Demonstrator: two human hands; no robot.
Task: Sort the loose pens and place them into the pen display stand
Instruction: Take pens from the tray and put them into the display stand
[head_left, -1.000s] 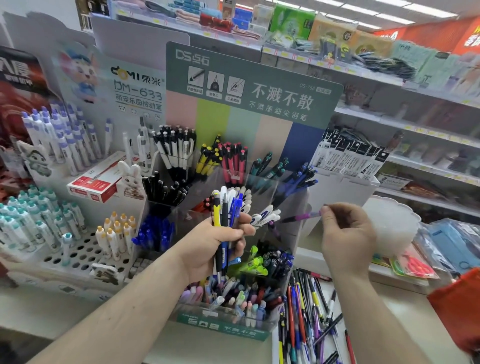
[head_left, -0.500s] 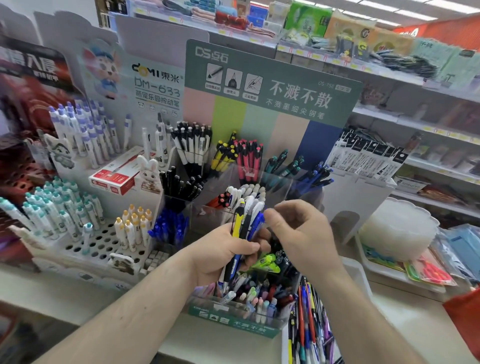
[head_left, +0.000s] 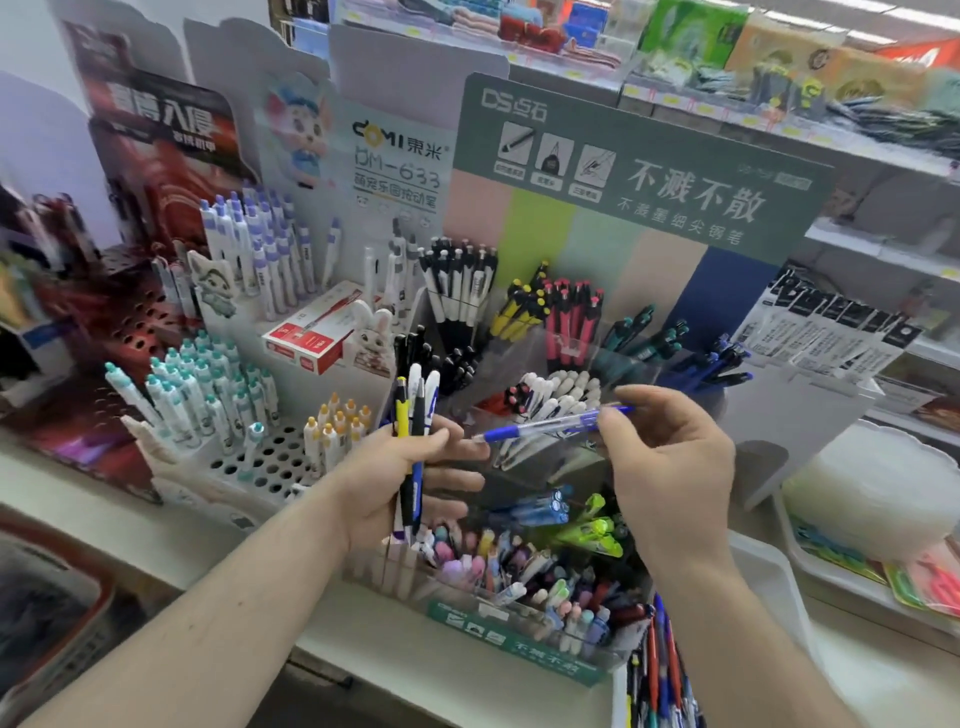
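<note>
Head view: left hand (head_left: 410, 483) grips a pen bunch (head_left: 415, 415) (upright). Right hand (head_left: 670, 467) pinches a blue pen (head_left: 540, 427) before the stand (head_left: 519, 644).

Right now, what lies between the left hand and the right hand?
In the head view, a blue pen spans the gap: the right hand pinches one end, the other nearly reaches the left hand.

We hold our left hand (head_left: 410, 478) upright at centre, fingers curled round a small bundle. Our right hand (head_left: 670, 467) hovers just beside it, thumb and fingertips pinched on something slim. Both forearms reach forward, bare.
</note>
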